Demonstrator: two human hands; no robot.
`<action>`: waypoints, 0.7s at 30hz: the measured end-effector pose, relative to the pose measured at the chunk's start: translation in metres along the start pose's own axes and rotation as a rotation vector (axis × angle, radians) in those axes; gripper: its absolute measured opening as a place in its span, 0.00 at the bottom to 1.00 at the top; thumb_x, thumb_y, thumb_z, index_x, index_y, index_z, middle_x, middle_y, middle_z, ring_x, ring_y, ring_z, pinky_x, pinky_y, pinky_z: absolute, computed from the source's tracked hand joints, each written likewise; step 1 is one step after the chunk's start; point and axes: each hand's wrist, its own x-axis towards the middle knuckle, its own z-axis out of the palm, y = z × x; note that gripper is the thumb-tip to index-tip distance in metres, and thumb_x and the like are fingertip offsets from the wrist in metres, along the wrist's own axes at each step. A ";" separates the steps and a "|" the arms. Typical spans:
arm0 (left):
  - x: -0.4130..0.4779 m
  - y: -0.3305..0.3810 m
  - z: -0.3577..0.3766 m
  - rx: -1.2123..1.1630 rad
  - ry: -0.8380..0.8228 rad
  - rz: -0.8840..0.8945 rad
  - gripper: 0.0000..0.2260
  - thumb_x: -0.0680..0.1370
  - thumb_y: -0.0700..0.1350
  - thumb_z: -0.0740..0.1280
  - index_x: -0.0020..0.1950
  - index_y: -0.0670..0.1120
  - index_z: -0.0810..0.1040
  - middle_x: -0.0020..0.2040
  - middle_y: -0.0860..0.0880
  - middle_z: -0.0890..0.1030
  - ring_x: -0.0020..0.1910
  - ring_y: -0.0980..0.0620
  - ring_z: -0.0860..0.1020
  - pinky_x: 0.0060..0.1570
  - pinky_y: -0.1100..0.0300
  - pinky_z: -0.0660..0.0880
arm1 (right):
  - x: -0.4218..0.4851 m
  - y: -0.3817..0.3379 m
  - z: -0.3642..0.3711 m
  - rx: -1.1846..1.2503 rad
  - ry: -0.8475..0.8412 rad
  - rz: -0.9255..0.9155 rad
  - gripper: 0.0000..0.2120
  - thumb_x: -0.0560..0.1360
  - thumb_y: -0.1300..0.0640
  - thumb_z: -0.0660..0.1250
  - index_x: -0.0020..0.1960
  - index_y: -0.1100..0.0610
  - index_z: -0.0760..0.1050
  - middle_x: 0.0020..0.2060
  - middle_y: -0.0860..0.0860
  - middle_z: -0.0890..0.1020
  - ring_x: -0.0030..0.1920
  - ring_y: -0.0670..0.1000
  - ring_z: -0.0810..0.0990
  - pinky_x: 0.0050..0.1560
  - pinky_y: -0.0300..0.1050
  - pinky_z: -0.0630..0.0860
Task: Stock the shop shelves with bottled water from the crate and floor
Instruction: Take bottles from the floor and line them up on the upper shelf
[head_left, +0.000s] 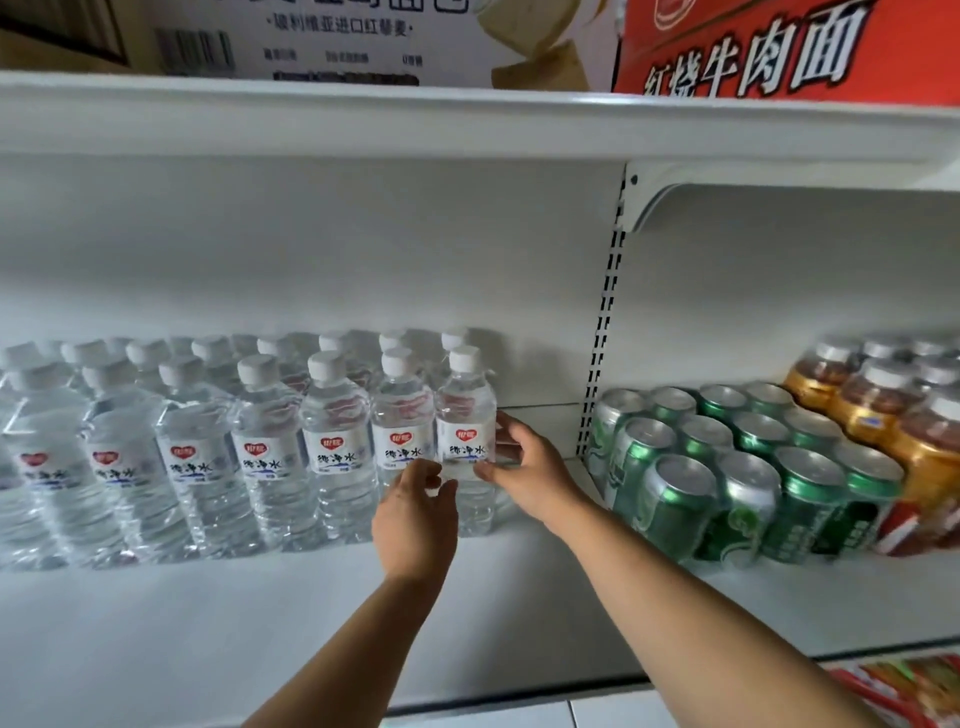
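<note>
While the right hand (524, 467) wrapped thumb and fingers round the right side of the clear plastic water bottle with the white cap and red-heart label (464, 415), the left hand (415, 514) sat low at its front, bent fingertips touching it, though whether they truly gripped could not be told. That bottle stood upright at the right end of the front row of matching clear water bottles (332, 441) on the white metal shelf (208, 623). Beyond the slotted white upright (602, 332) sat green drink cans (675, 499) and orange-wrapped, silver-capped bottles (872, 400).
</note>
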 end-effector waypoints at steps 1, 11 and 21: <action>-0.003 -0.001 -0.002 -0.012 -0.008 0.007 0.07 0.75 0.43 0.68 0.51 0.43 0.79 0.50 0.48 0.83 0.49 0.44 0.80 0.46 0.57 0.71 | -0.005 0.000 0.000 -0.008 0.033 0.006 0.35 0.68 0.61 0.74 0.71 0.53 0.64 0.60 0.50 0.76 0.60 0.48 0.75 0.64 0.45 0.71; -0.087 0.050 0.021 -0.543 -0.440 0.245 0.12 0.74 0.37 0.68 0.42 0.55 0.74 0.38 0.58 0.80 0.35 0.66 0.78 0.41 0.70 0.74 | -0.120 -0.014 -0.070 0.267 0.411 -0.095 0.17 0.73 0.71 0.65 0.57 0.54 0.72 0.54 0.53 0.77 0.55 0.48 0.76 0.56 0.38 0.74; -0.280 0.093 0.092 -0.578 -0.933 0.305 0.09 0.74 0.37 0.69 0.49 0.49 0.75 0.40 0.59 0.78 0.37 0.71 0.77 0.37 0.74 0.71 | -0.339 0.072 -0.186 0.130 0.832 0.177 0.13 0.67 0.57 0.69 0.51 0.49 0.74 0.48 0.45 0.79 0.50 0.44 0.77 0.54 0.36 0.73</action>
